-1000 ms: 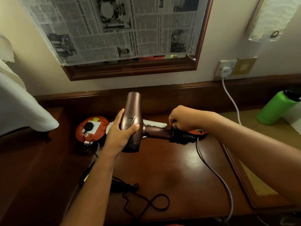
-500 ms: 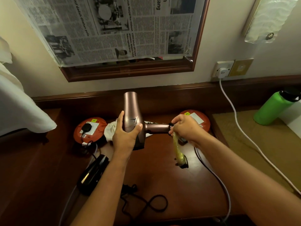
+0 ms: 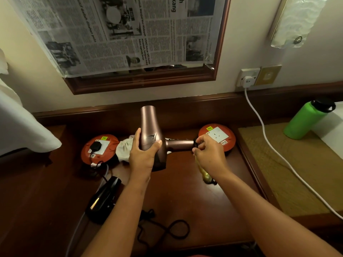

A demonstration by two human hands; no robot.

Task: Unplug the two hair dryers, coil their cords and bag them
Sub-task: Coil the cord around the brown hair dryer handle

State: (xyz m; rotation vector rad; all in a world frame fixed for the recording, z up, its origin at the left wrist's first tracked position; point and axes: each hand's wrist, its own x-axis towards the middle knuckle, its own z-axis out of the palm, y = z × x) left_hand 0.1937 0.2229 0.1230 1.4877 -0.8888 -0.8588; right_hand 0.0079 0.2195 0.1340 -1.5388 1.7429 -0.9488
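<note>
Two hands on the pink dryer, black one lying on the bench

Two hands hold the pink hair dryer (image 3: 151,134) up above the middle of the wooden bench (image 3: 185,191). Its barrel points to twelve o'clock, toward the wall, and its handle sticks out to three o'clock. The left hand (image 3: 143,154) is wrapped around the barrel from below, thumb on one side, fingers on the other. The right hand (image 3: 208,153) pinches the dark cord end at the tip of the handle; a yellowish piece (image 3: 204,174) hangs just below that hand, too blurred to make out.

At eight o'clock from the pink dryer the black hair dryer (image 3: 104,198) lies flat on the bench, untouched. Its black cord (image 3: 167,232) sprawls in loose loops at six o'clock, near the front edge. A black plug (image 3: 95,146) sits in the socket of an orange disc (image 3: 89,156) at nine o'clock. A second orange disc (image 3: 228,140) at three o'clock, just behind the right hand, shows a bare white socket. A pale cloth bag (image 3: 124,150) lies crumpled between the left disc and the left hand.

At two o'clock a white plug (image 3: 247,81) sits in the wall socket, and its white cable (image 3: 269,143) runs down across a woven mat (image 3: 300,173). A green bottle (image 3: 306,120) stands on the mat's far side. Newspaper (image 3: 120,34) covers the framed panel at twelve o'clock.
</note>
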